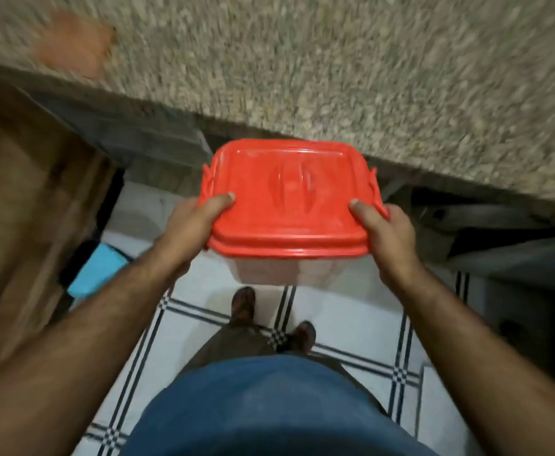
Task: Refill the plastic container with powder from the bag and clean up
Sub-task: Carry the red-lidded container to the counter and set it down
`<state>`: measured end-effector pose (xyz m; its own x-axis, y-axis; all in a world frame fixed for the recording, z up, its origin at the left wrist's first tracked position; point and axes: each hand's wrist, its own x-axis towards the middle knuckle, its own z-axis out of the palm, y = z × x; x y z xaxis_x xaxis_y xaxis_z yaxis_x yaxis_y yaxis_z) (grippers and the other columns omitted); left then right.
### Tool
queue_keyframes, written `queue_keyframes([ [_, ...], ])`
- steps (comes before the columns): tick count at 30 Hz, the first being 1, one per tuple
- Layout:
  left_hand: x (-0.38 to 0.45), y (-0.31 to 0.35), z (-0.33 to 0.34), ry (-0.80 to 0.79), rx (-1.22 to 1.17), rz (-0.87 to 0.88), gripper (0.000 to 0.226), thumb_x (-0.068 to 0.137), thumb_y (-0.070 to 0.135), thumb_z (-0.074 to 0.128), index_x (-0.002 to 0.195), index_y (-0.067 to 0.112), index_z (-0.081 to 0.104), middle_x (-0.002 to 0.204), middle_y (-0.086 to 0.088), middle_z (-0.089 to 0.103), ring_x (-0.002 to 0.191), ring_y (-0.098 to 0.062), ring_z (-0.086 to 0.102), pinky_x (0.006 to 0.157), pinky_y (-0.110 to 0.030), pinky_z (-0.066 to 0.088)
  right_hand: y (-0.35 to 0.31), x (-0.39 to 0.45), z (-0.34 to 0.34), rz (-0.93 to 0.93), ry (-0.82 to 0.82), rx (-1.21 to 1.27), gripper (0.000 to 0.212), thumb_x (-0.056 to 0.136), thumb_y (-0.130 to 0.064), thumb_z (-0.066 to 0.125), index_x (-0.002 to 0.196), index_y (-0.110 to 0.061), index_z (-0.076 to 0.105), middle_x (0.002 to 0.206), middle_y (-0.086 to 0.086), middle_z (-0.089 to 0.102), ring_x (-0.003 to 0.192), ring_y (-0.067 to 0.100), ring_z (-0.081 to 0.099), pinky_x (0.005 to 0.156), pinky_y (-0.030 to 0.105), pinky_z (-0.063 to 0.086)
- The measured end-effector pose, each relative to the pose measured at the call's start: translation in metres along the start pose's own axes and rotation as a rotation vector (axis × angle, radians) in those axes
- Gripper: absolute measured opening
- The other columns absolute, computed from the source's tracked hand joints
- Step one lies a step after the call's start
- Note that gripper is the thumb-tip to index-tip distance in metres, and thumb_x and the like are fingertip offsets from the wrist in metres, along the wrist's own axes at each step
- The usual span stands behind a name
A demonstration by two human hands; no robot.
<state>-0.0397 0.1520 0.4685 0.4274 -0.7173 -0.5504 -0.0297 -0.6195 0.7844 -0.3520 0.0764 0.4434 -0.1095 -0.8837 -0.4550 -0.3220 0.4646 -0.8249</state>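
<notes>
A clear plastic container [269, 271] with a red lid [286, 199] on top is held in the air in front of me, just short of the granite counter's edge. My left hand [190, 222] grips its left side with the thumb on the lid. On the right side my right hand [384, 238] grips the same way, thumb on the lid beside a red clip. What is inside the container cannot be made out. No bag is in view.
The speckled granite counter [335, 67] fills the top of the view, with a blurred orange patch [75, 44] at its far left. Dark open space lies under the counter. A wooden surface [23, 199] and a light-blue object [95, 271] are at left. My feet stand on tiled floor [345, 327].
</notes>
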Motion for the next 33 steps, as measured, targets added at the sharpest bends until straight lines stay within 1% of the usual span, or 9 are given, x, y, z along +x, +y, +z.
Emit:
queue_keyframes([
  [4, -0.044, 0.069, -0.022, 0.019, 0.019, 0.16, 0.039, 0.084, 0.053, 0.075, 0.081, 0.014, 0.073, 0.053, 0.013, 0.068, 0.042, 0.003, 0.057, 0.044, -0.025, 0.043, -0.063, -0.04, -0.034, -0.125, 0.035, 0.055, 0.07, 0.066, -0.072, 0.078, 0.103, -0.013, 0.076, 0.096, 0.005, 0.081, 0.086, 0.022, 0.077, 0.081, 0.047, 0.062],
  [10, -0.017, 0.154, -0.033, 0.049, -0.046, 0.299, 0.026, 0.099, 0.032, 0.07, 0.079, 0.016, 0.068, 0.047, 0.015, 0.06, 0.037, 0.005, 0.049, 0.035, -0.014, 0.035, -0.142, -0.009, -0.042, -0.243, 0.1, 0.147, 0.076, 0.066, -0.075, 0.084, 0.105, -0.011, 0.075, 0.093, 0.009, 0.079, 0.086, 0.037, 0.076, 0.082, 0.063, 0.062],
  [13, 0.034, 0.206, -0.028, 0.03, 0.011, 0.37, 0.032, 0.097, 0.039, 0.071, 0.074, 0.017, 0.069, 0.046, 0.015, 0.061, 0.039, 0.003, 0.053, 0.039, -0.018, 0.039, -0.181, 0.03, -0.034, -0.283, 0.14, 0.118, 0.073, 0.07, -0.075, 0.079, 0.109, -0.013, 0.075, 0.1, 0.006, 0.081, 0.092, 0.031, 0.078, 0.083, 0.05, 0.064],
  [16, 0.093, 0.247, -0.016, 0.024, 0.027, 0.398, 0.043, 0.079, 0.061, 0.073, 0.079, 0.018, 0.078, 0.058, 0.012, 0.07, 0.055, -0.009, 0.063, 0.052, -0.026, 0.043, -0.21, 0.082, -0.022, -0.288, 0.135, 0.125, 0.069, 0.074, -0.072, 0.078, 0.112, -0.015, 0.076, 0.1, 0.006, 0.082, 0.091, 0.028, 0.08, 0.087, 0.057, 0.064],
  [20, 0.153, 0.282, 0.002, -0.018, 0.04, 0.391, 0.042, 0.078, 0.061, 0.071, 0.083, 0.02, 0.078, 0.058, 0.013, 0.069, 0.056, -0.009, 0.06, 0.051, -0.027, 0.039, -0.236, 0.139, -0.011, -0.285, 0.182, 0.041, 0.068, 0.076, -0.075, 0.074, 0.111, -0.016, 0.076, 0.097, 0.004, 0.082, 0.09, 0.026, 0.08, 0.082, 0.05, 0.066],
  [23, 0.192, 0.303, 0.008, -0.063, 0.075, 0.407, 0.047, 0.074, 0.067, 0.07, 0.083, 0.021, 0.08, 0.062, 0.012, 0.071, 0.056, -0.009, 0.063, 0.055, -0.03, 0.042, -0.252, 0.17, -0.008, -0.299, 0.209, -0.001, 0.075, 0.082, -0.084, 0.062, 0.102, -0.014, 0.076, 0.092, 0.008, 0.081, 0.086, 0.03, 0.078, 0.082, 0.057, 0.063],
  [26, 0.222, 0.318, 0.015, -0.095, 0.082, 0.394, 0.051, 0.075, 0.068, 0.07, 0.095, 0.023, 0.084, 0.085, 0.007, 0.083, 0.084, -0.017, 0.079, 0.08, -0.038, 0.062, -0.264, 0.188, -0.009, -0.271, 0.266, -0.027, 0.088, 0.087, -0.093, 0.041, 0.094, -0.012, 0.074, 0.09, 0.011, 0.079, 0.087, 0.035, 0.077, 0.082, 0.058, 0.064],
  [28, 0.233, 0.324, 0.019, -0.113, 0.094, 0.398, 0.054, 0.08, 0.07, 0.069, 0.104, 0.024, 0.083, 0.095, 0.005, 0.085, 0.093, -0.019, 0.081, 0.095, -0.045, 0.063, -0.269, 0.198, -0.012, -0.266, 0.28, -0.072, 0.09, 0.086, -0.093, 0.037, 0.09, -0.012, 0.074, 0.088, 0.01, 0.079, 0.086, 0.036, 0.076, 0.081, 0.058, 0.064],
  [33, 0.238, 0.337, 0.024, -0.062, 0.236, 0.393, 0.071, 0.103, 0.075, 0.039, 0.092, 0.02, 0.083, 0.081, 0.003, 0.082, 0.081, -0.016, 0.08, 0.08, -0.034, 0.06, -0.281, 0.223, -0.035, -0.296, 0.26, -0.183, 0.096, 0.085, -0.095, 0.042, 0.077, -0.004, 0.072, 0.073, 0.014, 0.075, 0.069, 0.04, 0.073, 0.072, 0.054, 0.065],
])
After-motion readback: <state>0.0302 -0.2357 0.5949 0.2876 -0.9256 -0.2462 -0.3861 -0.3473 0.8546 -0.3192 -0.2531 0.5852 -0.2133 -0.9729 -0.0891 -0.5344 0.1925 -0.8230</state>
